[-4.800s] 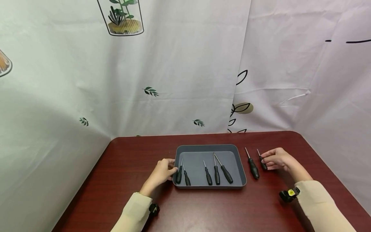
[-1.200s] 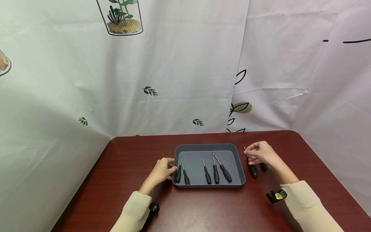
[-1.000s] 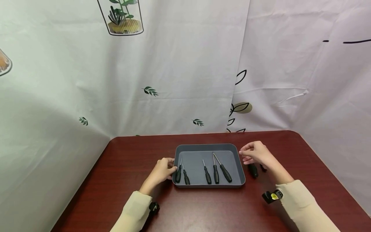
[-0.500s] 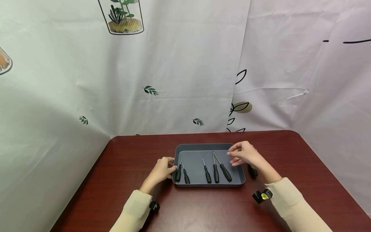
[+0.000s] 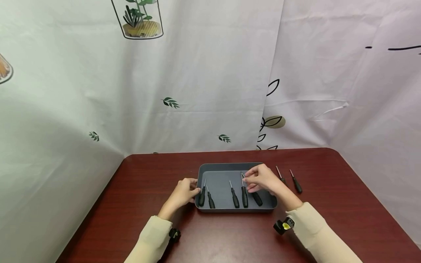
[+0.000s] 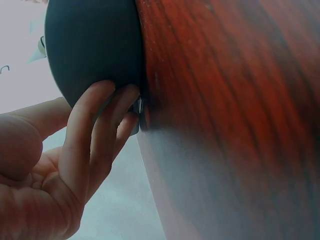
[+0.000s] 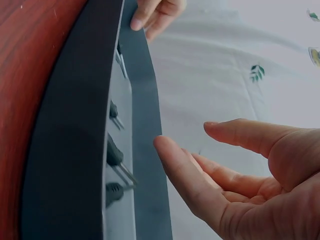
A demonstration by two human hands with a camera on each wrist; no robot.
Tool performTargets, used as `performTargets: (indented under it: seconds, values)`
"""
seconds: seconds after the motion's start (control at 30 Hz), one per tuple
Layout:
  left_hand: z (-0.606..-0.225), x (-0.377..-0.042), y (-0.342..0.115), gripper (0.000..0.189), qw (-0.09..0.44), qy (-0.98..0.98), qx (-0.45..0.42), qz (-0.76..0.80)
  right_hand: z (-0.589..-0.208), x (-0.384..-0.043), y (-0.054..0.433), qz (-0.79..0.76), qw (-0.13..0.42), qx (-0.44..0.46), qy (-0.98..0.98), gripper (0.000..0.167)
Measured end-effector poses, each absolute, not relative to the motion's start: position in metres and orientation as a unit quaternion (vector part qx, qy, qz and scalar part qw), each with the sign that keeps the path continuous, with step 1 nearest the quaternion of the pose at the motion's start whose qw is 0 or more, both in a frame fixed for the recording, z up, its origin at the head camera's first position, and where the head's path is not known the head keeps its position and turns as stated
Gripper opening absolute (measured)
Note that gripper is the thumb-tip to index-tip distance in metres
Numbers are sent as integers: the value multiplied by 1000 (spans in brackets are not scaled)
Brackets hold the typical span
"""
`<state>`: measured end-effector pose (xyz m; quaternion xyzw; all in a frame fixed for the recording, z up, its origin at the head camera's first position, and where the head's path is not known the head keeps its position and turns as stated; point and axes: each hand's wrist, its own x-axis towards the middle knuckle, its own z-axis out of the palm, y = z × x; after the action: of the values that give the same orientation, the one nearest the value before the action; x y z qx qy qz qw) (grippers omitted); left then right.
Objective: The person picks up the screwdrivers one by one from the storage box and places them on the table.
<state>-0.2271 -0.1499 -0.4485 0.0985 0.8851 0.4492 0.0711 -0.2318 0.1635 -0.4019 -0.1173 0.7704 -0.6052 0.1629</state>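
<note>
My left hand (image 5: 182, 193) grips the left rim of a grey tray (image 5: 227, 166). In the left wrist view its fingers (image 6: 82, 130) press on the outside of the tray wall (image 6: 95, 45). My right hand (image 5: 263, 179) hovers over the tray's right part with nothing in it. Its thumb and fingers stand apart in the right wrist view. Under it lies a black-handled screwdriver (image 5: 257, 199), partly hidden. Beside that are two more screwdrivers, one (image 5: 245, 197) close by and one (image 5: 235, 199) further left. Another pair lies at the tray's left side, a screwdriver (image 5: 202, 197) and a smaller screwdriver (image 5: 211, 201).
To the right of the tray, on the dark red table (image 5: 223, 237), lie a screwdriver (image 5: 278, 171), partly behind my right forearm, and a smaller screwdriver (image 5: 297, 185). A white printed curtain (image 5: 197, 73) hangs behind the table and along its sides.
My right hand has left the small screwdriver on the right, passed over the larger one and moved left above the tray. The left hand keeps its grip; the tray has stayed put.
</note>
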Motion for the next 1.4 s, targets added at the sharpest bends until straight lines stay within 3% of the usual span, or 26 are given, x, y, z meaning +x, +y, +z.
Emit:
performTargets:
  seconds: [1.4]
  values:
    - [-450,-227,-151,42,72,882,101,454,-430,-227,84,-563,176,-80,803,33]
